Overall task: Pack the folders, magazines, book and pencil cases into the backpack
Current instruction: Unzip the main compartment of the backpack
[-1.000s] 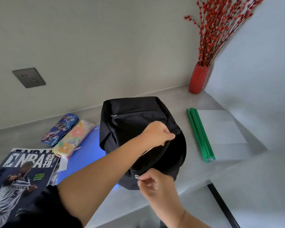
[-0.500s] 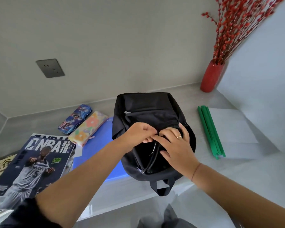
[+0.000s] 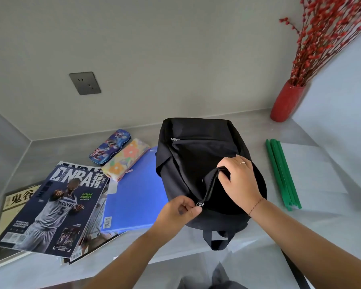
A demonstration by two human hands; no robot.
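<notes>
A black backpack (image 3: 198,155) lies on the grey desk (image 3: 325,222), its main zipper partly undone. My left hand (image 3: 178,211) pinches the zipper pull at the near end of the opening. My right hand (image 3: 241,182) grips the fabric edge of the opening, fingers curled inside. Left of the bag lie a blue folder (image 3: 133,192), a floral pencil case (image 3: 125,159), a blue printed pencil case (image 3: 109,147), NBA magazines (image 3: 54,211) and a book with Chinese characters (image 3: 19,198). Clear folders with green spines (image 3: 282,174) lie to the right.
A red vase (image 3: 287,103) with red berry branches stands in the back right corner. A wall socket (image 3: 84,83) sits on the back wall. The desk's front edge runs just below the backpack's carry loop (image 3: 217,239).
My left hand has moved from the top of the opening down to the zipper pull. My right hand now grips the opening's edge. The view has shifted right.
</notes>
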